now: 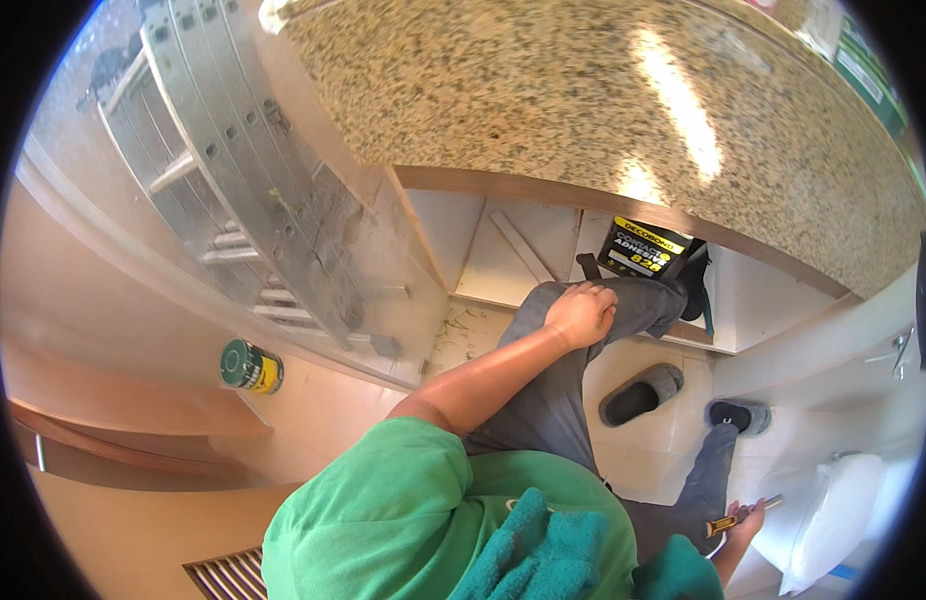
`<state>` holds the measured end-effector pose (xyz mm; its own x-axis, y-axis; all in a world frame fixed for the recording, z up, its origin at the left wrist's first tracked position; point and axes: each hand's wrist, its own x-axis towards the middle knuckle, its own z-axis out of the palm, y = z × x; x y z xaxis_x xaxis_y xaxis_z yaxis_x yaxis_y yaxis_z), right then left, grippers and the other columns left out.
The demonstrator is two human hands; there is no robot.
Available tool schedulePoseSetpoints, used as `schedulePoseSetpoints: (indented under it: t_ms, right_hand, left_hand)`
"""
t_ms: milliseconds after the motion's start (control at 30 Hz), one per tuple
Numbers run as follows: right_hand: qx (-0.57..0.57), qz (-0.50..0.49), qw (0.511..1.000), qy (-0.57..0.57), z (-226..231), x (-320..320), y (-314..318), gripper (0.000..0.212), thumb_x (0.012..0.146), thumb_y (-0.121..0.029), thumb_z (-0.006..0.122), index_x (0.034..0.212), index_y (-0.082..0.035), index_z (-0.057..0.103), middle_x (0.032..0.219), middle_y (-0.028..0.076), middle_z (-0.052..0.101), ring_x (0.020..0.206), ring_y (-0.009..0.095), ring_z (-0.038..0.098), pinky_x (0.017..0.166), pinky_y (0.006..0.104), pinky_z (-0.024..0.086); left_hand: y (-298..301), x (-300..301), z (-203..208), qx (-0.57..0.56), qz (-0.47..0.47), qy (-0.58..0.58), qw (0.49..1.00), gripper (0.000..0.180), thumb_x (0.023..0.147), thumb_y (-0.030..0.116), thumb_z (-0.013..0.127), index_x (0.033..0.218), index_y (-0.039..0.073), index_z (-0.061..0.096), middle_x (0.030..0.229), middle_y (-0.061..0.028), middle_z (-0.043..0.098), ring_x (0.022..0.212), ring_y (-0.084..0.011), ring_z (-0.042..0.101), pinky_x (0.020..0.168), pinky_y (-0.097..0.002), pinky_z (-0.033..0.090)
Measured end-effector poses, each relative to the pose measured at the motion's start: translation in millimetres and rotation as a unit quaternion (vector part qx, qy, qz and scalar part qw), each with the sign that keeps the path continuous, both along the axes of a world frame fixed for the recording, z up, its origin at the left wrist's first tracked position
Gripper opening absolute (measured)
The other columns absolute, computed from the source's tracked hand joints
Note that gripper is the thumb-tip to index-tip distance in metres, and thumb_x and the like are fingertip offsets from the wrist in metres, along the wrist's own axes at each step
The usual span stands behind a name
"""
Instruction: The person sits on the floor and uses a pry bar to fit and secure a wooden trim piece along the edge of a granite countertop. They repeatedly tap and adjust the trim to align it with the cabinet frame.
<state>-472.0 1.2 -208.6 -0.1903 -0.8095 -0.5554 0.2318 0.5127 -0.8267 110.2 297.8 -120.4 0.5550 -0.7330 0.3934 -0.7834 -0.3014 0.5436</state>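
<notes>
My left hand (583, 315) rests on my raised left knee, fingers laid over the grey trouser leg (543, 400), with no tool in it. Low at the right, my right hand (749, 522) is closed around a chisel-like hand tool (721, 526) with a yellow and dark handle. Its metal end sticks out past my fingers on the far side; the exact tip shape is too small to tell. Beyond my knee, a black and yellow adhesive can (638, 248) stands in the open cabinet (463, 297) beneath the counter.
A speckled granite countertop (503, 90) overhangs the cabinet. A folded metal ladder (223, 160) stands behind a clear panel at the left, near a green and yellow tin (251, 367). A loose slipper (641, 395) lies on the floor, and a white bag (833, 520) sits at the right.
</notes>
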Motion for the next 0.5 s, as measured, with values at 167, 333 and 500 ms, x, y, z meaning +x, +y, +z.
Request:
schedulePoseSetpoints:
  t_ms: [167,333,500]
  right_hand:
    - [0.002,0.036,0.999,0.001,-9,10,18,0.043,0.101,-0.048,0.056,0.079,-0.014,0.043,0.072,0.005,0.049,0.085,0.028,0.058,0.085,0.0438,0.048]
    - [-0.033,0.033,0.998,0.029,-8,13,23,0.041,0.102,-0.046,0.056,0.086,-0.011,0.042,0.068,0.006,0.048,0.080,0.027,0.060,0.085,0.0423,0.050]
    - [-0.059,0.028,0.998,0.008,2,16,28,0.042,0.101,-0.044,0.058,0.086,-0.009,0.041,0.068,0.006,0.047,0.078,0.028,0.059,0.083,0.0410,0.054]
  left_hand:
    - [9,4,-1,-0.027,-0.004,0.025,0.999,0.013,0.090,0.018,0.059,0.096,0.008,0.065,0.096,-0.0122,0.070,0.098,-0.0334,0.064,0.089,-0.0439,0.050]
    - [12,24,-8,-0.251,0.027,0.274,0.928,0.013,0.095,0.012,0.057,0.103,0.006,0.064,0.096,-0.0088,0.070,0.090,-0.0253,0.066,0.081,-0.0343,0.052]
    - [62,91,5,-0.500,0.164,0.545,0.653,0.024,0.095,0.008,0.051,0.118,0.004,0.056,0.103,-0.0088,0.069,0.090,-0.0191,0.066,0.076,-0.0331,0.053]
